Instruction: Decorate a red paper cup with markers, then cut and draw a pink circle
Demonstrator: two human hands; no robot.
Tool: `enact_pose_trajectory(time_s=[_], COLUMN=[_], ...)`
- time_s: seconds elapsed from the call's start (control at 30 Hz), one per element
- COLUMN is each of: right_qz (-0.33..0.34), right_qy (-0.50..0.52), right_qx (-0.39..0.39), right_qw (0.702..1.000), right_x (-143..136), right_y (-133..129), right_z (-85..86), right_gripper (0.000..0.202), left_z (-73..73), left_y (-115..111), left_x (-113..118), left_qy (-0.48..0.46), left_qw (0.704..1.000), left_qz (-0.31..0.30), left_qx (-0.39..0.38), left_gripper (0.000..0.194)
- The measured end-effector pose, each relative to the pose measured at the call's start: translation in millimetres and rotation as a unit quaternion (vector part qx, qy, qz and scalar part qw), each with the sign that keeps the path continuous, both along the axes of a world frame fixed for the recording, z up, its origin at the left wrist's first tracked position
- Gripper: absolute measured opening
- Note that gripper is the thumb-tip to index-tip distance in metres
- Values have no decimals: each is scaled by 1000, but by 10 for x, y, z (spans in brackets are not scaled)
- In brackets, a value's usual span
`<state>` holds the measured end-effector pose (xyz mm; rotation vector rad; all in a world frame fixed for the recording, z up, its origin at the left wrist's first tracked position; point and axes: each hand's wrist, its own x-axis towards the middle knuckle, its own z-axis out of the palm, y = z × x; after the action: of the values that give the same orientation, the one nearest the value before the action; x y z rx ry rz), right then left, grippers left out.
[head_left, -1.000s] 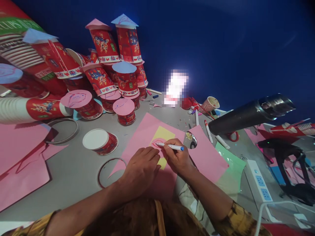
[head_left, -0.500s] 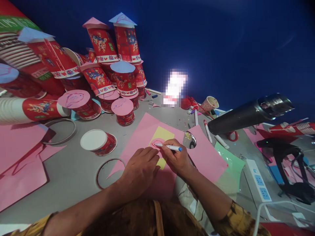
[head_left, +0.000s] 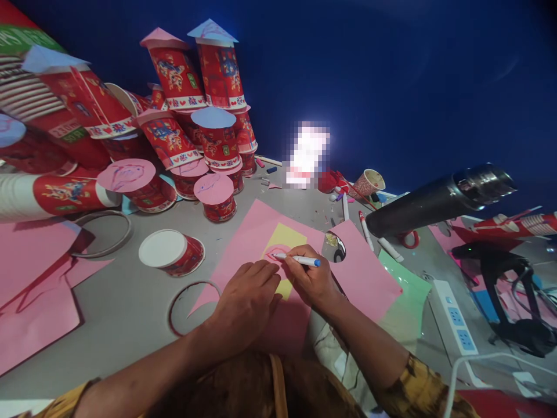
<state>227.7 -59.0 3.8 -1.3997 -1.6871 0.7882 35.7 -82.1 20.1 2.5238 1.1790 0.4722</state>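
Note:
My right hand (head_left: 310, 275) grips a white felt-tip pen (head_left: 300, 259) with a blue end. Its tip touches a small pink shape with reddish lines (head_left: 275, 252); whether this is a cut piece or a drawing I cannot tell. That shape lies over a yellow paper (head_left: 288, 233), which rests on a large pink sheet (head_left: 247, 233). Flat on the papers, just left of the pen, lies my left hand (head_left: 250, 290), its fingers stretched out and holding nothing. Part of the yellow paper is hidden under both hands.
Red paper cups with paper tops (head_left: 217, 139) are stacked at the back left. A short red cup (head_left: 172, 252) and a ring (head_left: 170, 310) lie nearer. Partly covered scissors (head_left: 339, 251), a dark cylinder (head_left: 418, 206), green paper (head_left: 407, 290) and a power strip (head_left: 455, 316) are rightward.
The view has shifted very slightly, with most things a little further left. Both hands keep nearly the same pose, and the pen tip stays on the pink shape.

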Motion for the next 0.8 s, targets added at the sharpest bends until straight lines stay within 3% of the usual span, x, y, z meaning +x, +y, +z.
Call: enact_pose_trajectory(time_s=[0.8], right_qz=[9], right_qy=[-6], right_qx=[-1], right_qw=[1000], right_x=[3], right_y=[7], right_z=[-2], right_gripper=[23], left_z=[-17], left_y=[3], left_x=[4], left_qy=[-10], left_qw=[1000], left_qz=[1], left_qx=[23], left_gripper=[20])
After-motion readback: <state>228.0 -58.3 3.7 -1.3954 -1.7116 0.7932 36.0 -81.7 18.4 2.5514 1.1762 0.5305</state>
